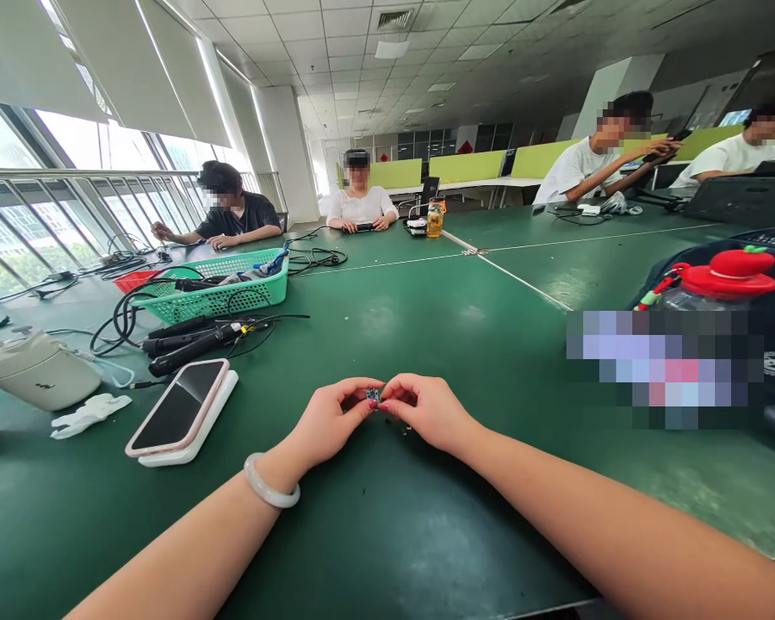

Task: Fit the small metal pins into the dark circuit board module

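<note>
Between my two hands, just above the green table (387,319), is a small dark bluish square piece (373,395) that looks like a tiny circuit board. My left hand (339,415) pinches it from the left with thumb and forefinger. From the right, my right hand (430,409) is closed in a pinch at its edge. The fingertips hide part of the piece, so its exact kind is hard to make out. A few tiny crumbs (406,429) lie on the table below my right hand. A pale bangle (269,484) circles my left wrist.
To the left lie a phone (184,405) on a white case, black handheld tools (194,344) with cables, a crumpled tissue (89,415) and a beige pouch (42,370). A green basket (223,297) stands behind. A red-lidded bottle (727,275) is at right. Several people sit around.
</note>
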Action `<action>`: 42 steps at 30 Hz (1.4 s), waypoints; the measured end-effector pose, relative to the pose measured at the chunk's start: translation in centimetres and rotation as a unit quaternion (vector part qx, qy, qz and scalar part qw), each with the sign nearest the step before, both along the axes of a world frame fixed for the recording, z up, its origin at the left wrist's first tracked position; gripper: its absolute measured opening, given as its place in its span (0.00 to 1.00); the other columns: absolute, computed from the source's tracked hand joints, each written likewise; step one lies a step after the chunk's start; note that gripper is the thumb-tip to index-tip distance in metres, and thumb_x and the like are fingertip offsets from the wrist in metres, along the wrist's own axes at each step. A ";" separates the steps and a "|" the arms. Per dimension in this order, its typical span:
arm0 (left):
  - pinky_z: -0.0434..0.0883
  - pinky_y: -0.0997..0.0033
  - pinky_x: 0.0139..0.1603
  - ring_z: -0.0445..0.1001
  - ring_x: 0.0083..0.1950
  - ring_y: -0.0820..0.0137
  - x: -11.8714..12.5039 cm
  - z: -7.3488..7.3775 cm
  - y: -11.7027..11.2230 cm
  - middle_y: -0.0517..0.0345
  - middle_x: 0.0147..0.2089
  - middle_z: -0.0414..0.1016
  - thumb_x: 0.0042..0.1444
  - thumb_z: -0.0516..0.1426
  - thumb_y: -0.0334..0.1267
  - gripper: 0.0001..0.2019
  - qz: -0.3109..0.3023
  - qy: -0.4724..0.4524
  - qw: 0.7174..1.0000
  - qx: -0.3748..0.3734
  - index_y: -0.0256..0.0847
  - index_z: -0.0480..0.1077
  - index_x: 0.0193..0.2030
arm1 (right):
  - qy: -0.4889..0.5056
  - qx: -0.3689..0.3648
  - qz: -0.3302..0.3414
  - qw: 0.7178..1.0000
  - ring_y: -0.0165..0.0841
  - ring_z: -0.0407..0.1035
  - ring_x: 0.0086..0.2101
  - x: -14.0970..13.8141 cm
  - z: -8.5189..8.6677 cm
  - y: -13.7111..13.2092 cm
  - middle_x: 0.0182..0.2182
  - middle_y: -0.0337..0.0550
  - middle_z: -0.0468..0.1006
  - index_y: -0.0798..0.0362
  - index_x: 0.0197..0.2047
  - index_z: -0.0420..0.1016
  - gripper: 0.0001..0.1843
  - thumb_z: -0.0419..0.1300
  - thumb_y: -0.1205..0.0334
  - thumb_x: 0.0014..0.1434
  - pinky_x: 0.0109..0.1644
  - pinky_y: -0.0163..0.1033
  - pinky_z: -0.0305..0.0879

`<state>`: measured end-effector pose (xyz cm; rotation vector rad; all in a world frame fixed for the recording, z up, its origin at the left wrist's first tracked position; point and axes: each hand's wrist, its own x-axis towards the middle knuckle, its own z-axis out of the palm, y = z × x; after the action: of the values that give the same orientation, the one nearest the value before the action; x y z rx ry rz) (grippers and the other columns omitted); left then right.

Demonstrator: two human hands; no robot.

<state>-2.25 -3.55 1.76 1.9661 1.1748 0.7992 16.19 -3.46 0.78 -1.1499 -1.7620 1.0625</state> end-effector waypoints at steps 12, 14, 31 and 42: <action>0.73 0.69 0.44 0.76 0.38 0.70 0.1 -0.2 0.0 0.56 0.36 0.77 0.55 0.56 0.41 0.16 -0.016 -0.069 0.996 -0.053 0.40 0.70 0.49 | -0.043 0.044 -0.003 0.998 0.27 0.67 0.25 0.5 0.1 -0.1 0.25 0.36 0.76 0.51 0.32 0.76 0.06 0.57 0.62 0.55 0.31 0.33 0.63; 0.73 0.69 0.45 0.77 0.38 0.69 0.1 -0.2 0.1 0.57 0.36 0.78 0.54 0.57 0.40 0.16 -0.017 -0.070 0.996 -0.054 0.40 0.71 0.49 | -0.053 0.055 -0.007 0.997 0.27 0.66 0.25 0.5 0.1 -0.1 0.24 0.36 0.76 0.51 0.31 0.76 0.07 0.57 0.63 0.55 0.31 0.33 0.62; 0.70 0.69 0.43 0.75 0.38 0.68 0.0 0.3 -0.3 0.59 0.42 0.79 0.55 0.55 0.39 0.17 -0.004 0.105 0.991 0.081 0.49 0.72 0.52 | -0.069 0.048 -0.023 0.996 0.27 0.65 0.24 0.2 0.1 0.1 0.21 0.36 0.73 0.52 0.30 0.76 0.07 0.57 0.62 0.54 0.30 0.33 0.61; 0.68 0.73 0.38 0.71 0.34 0.72 0.2 1.1 -0.9 0.61 0.32 0.74 0.53 0.56 0.37 0.16 -0.014 0.061 0.997 0.052 0.45 0.71 0.50 | -0.055 0.049 0.001 0.997 0.28 0.67 0.27 0.1 0.1 -0.1 0.27 0.37 0.77 0.52 0.31 0.76 0.07 0.57 0.61 0.55 0.34 0.33 0.62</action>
<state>-2.04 -4.45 2.82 2.1384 1.1934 0.7476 16.33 -3.51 0.90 -1.1654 -1.8785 0.9182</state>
